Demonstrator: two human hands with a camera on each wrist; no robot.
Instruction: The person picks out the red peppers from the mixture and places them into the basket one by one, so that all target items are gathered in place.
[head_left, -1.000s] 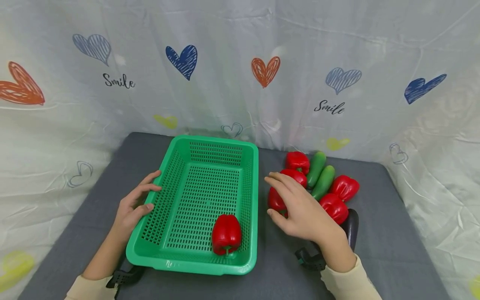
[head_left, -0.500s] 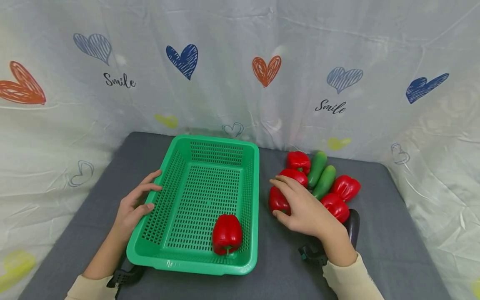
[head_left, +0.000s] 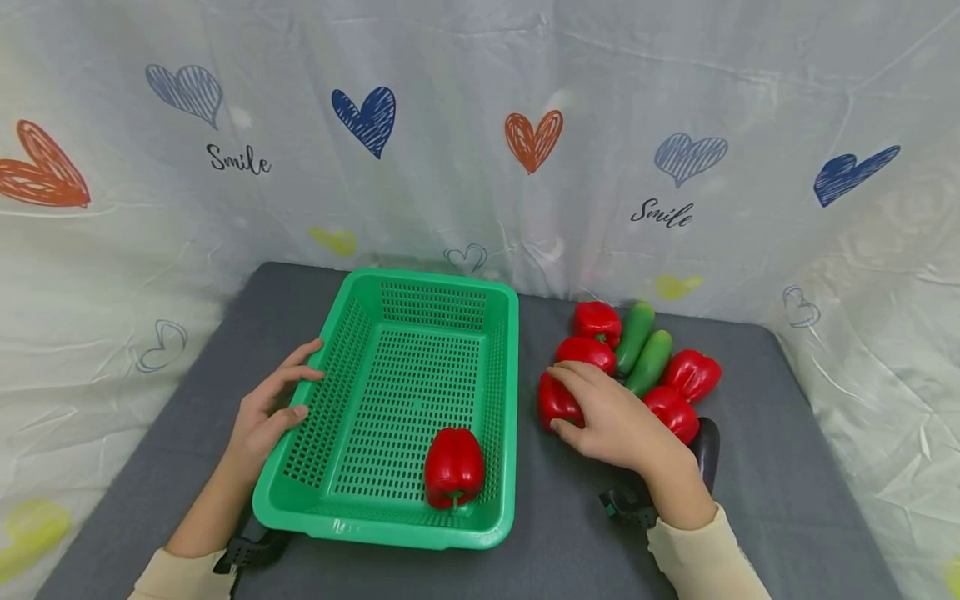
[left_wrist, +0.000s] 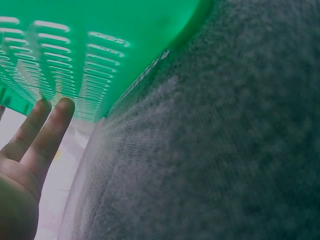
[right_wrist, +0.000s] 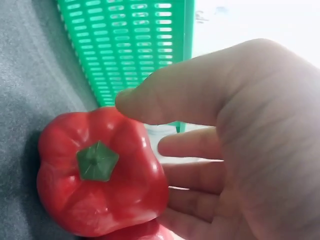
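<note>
In the head view my left hand [head_left: 262, 417] rests at the left rim of a green plastic basket [head_left: 386, 533], its thumb and fingers lying on the edge. The left wrist view shows two straight fingers [left_wrist: 50, 125] of it against the slotted outer wall. One red bell pepper [head_left: 453, 468] lies in the basket's near right corner. My right hand [head_left: 618, 421] is spread over another bell pepper [head_left: 557, 402] on the table, fingers on the far side and thumb on the near side. In the right wrist view, light shows between the index finger and this pepper [right_wrist: 100, 175].
Right of the basket, more red bell peppers [head_left: 690, 375] lie grouped with two cucumbers [head_left: 649, 363]. A dark eggplant [head_left: 706, 450] is partly hidden by the right forearm. Behind the grey table [head_left: 780, 467] hangs a white curtain [head_left: 465, 67] with printed hearts.
My right hand has moved slightly right and down onto the nearest bell pepper, its fingers and thumb closer about it. The left hand, basket and pepper inside look unchanged.
</note>
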